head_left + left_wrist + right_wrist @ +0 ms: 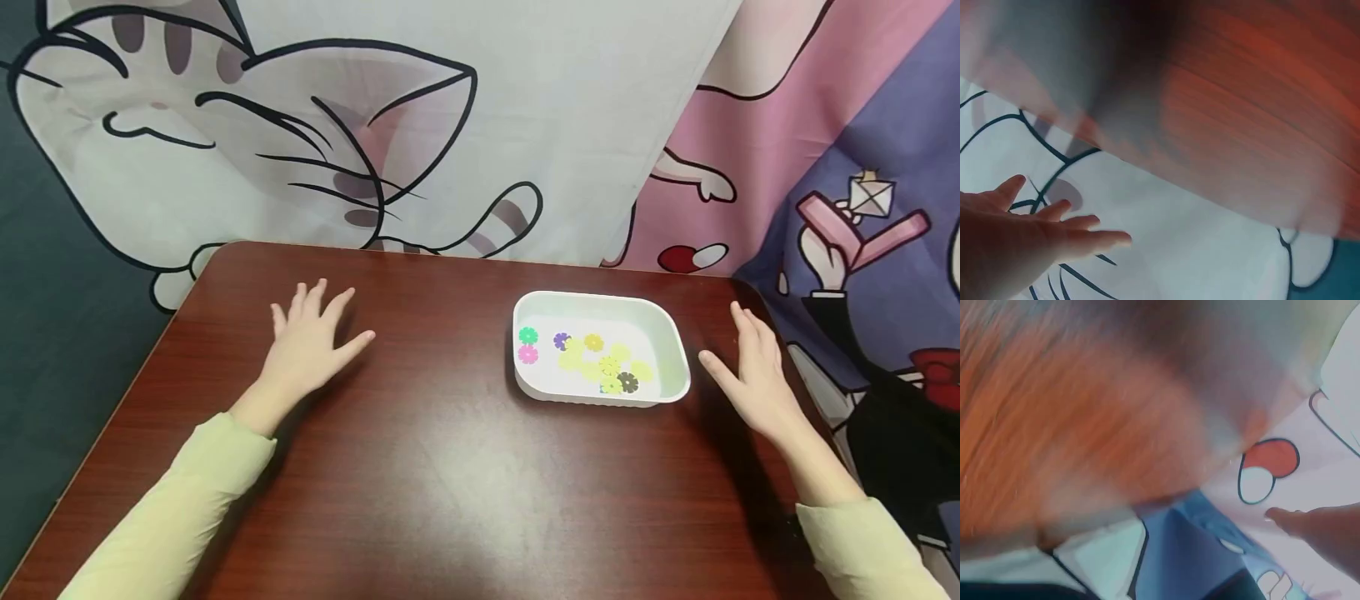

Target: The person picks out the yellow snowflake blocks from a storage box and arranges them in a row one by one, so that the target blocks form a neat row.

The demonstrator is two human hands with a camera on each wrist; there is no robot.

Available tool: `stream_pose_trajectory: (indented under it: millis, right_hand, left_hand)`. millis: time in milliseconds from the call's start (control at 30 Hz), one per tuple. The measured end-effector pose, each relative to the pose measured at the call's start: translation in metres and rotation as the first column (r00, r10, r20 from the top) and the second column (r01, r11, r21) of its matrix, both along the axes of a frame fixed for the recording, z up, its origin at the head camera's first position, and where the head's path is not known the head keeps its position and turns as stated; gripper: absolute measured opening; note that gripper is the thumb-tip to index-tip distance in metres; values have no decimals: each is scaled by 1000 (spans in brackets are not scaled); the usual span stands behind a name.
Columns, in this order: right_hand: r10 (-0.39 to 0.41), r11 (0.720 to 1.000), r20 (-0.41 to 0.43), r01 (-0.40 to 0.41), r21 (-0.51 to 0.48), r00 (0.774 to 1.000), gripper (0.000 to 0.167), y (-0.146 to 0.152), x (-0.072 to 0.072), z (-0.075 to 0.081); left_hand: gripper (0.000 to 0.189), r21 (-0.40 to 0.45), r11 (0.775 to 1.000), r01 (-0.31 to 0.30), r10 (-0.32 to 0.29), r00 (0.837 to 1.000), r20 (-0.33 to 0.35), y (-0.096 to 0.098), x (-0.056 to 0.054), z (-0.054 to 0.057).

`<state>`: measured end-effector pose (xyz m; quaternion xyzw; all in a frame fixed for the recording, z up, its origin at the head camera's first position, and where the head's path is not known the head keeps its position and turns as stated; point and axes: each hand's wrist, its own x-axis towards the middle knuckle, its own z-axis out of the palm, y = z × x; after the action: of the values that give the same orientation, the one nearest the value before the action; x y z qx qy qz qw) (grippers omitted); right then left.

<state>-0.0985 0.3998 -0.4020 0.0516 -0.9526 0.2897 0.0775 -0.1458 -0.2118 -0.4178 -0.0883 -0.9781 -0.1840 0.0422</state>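
Observation:
A white tray [600, 302] stands on the right half of the brown table, holding several flat flower-shaped pieces in yellow, green, pink, purple and black. My left hand [303, 342] is over the left part of the table with its fingers spread, well apart from the tray. Just beyond the tray's right side is my right hand [757, 379], its fingers straight and its thumb apart, touching nothing that I can see. In the left wrist view the left hand [1054, 234] shows spread fingers. Only one fingertip of the right hand [1325, 528] appears clearly in the right wrist view.
The brown table [420, 483] reaches back to a white cloth [600, 100] printed with a cat. A pink and purple printed cloth [795, 142] hangs at the back right. Teal floor or fabric [60, 367] lies past the table's left edge.

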Motion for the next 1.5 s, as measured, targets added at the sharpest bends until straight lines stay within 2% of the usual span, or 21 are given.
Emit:
stream_pose_trajectory:
  millis: [100,200,367,467,567,633,667,733,833,967,1100,1233,1333,1433,1500]
  right_hand:
    - [-3,991,-38,-2,-133,999,76,-6,-3,-3]
    - [-12,967,-48,0,-254,999,68,-12,-6,-7]
    - [-9,904,27,20,-427,1000,62,-22,-8,-11]
    - [29,826,81,22,-563,996,61,-27,-8,-13]
    - [90,716,106,10,-698,990,54,-31,-9,-16]
    - [132,658,112,-2,-753,985,47,-33,-9,-17]
    - [151,635,115,-7,-772,982,44,-33,-9,-18]
    - [182,611,119,-17,-792,976,40,-35,-9,-20]
    - [208,599,137,-16,-800,968,42,-36,-9,-24]
    - [228,582,182,16,-813,957,55,-39,-10,-27]
    - [244,542,198,36,-840,949,63,-40,-10,-31]
    - [266,487,170,20,-873,949,53,-39,-10,-36]
    - [289,428,144,7,-904,946,43,-36,-9,-39]
    - [304,375,134,11,-927,943,40,-33,-9,-40]
    - [309,356,142,24,-934,940,40,-32,-8,-39]
  left_hand:
    - [75,71,997,40,-39,999,-8,13,-7,-1]
    - [72,105,990,90,-87,996,-33,27,-14,-3]
    - [69,137,976,172,-162,983,-81,52,-22,-3]
    - [68,167,962,217,-202,974,-103,67,-26,-2]
    - [66,195,947,256,-236,964,-119,84,-30,-1]
    - [64,211,936,280,-258,958,-128,95,-32,0]
    - [62,221,931,291,-268,955,-129,101,-32,1]
    - [60,244,918,312,-287,949,-132,113,-33,3]
    - [56,276,898,343,-315,939,-140,130,-35,5]
    - [52,312,867,388,-357,921,-155,152,-37,10]
    - [50,326,833,447,-416,894,-163,174,-40,13]
    - [47,337,799,497,-481,866,-137,195,-43,16]
    - [44,346,788,510,-512,854,-95,208,-44,18]
    - [41,350,778,521,-537,841,-58,220,-47,19]
    - [39,357,765,537,-560,827,-44,227,-50,18]
